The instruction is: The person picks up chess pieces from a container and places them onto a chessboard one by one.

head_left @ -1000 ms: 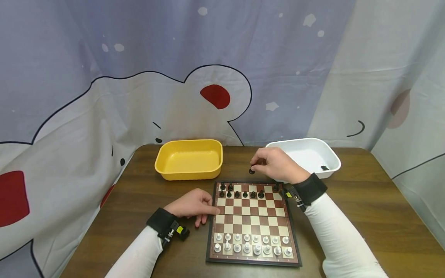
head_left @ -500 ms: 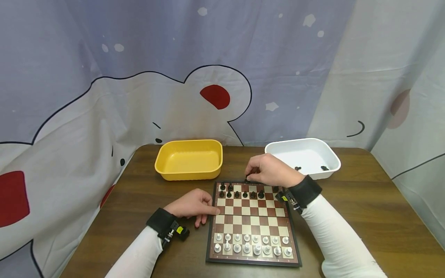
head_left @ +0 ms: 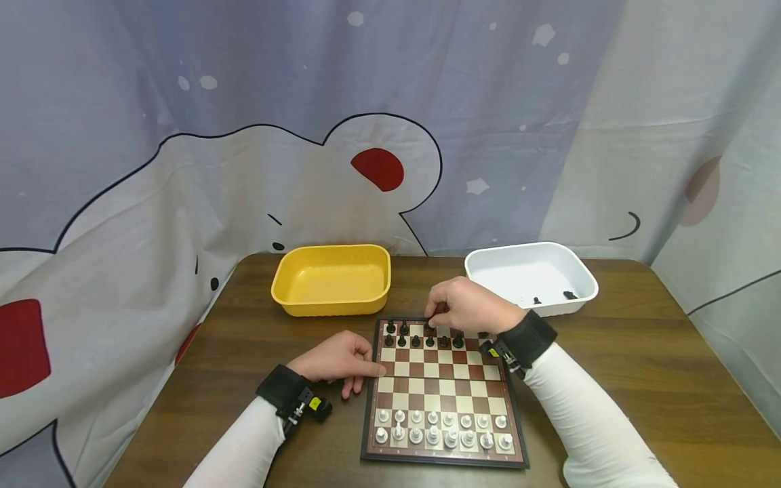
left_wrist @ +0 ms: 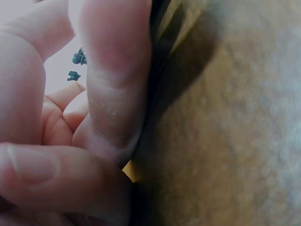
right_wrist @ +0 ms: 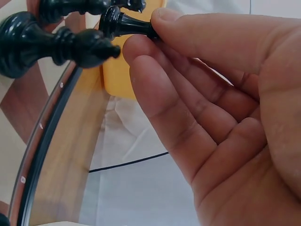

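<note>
Brown tabletop (head_left: pixel 622 386) holds a chessboard (head_left: pixel 439 388), its tiny border marks (right_wrist: pixel 41 125) unreadable.

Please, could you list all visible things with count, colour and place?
Curtain: one, blue-grey and white, background.
Table: one, brown, foreground.
Yellow tray: one, yellow, back left.
White tray: one, white, back right.
Chessboard: one, brown and cream, table's middle.
White pieces: sixteen, white, near two rows.
Black pieces: at least eight, black, far rows.
Loose pieces: at least two, black, white tray.
Held piece: one, black, right hand.
Left hand: one, bare, chessboard's left edge.
Right hand: one, bare, chessboard's far side.
Wristbands: two, black, behind both hands.
Sleeves: two, white, behind wristbands.
</note>
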Motion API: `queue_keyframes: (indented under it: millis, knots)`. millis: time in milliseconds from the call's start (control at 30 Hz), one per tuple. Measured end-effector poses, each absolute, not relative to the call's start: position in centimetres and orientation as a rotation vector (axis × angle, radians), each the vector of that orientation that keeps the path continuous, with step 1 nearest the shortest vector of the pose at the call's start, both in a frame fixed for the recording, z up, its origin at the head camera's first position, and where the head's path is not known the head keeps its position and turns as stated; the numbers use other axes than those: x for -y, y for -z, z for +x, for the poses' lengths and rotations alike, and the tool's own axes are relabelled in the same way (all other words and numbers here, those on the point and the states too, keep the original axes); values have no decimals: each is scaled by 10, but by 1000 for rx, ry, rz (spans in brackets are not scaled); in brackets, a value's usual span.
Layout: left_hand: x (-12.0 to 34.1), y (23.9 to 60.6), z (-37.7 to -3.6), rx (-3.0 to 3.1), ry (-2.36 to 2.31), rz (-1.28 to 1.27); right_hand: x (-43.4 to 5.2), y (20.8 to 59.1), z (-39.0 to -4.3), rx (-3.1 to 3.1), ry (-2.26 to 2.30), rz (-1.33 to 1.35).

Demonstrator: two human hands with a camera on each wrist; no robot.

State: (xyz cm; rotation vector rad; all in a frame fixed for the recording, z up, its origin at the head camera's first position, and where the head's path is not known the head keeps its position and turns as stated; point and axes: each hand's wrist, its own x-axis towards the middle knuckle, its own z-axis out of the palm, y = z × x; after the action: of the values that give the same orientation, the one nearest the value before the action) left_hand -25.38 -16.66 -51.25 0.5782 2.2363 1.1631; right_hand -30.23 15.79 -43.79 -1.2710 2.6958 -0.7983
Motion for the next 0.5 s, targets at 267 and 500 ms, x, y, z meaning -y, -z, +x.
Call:
queue_keyframes:
  millis: [267, 500]
  knots:
    - [167, 513, -255, -2228, -1165, 574, -157, 444, -305, -2693, 765, -1250]
    - [167, 514, -255, -2220, -1174, 572, -157, 445, -305, -2674, 766, -1250]
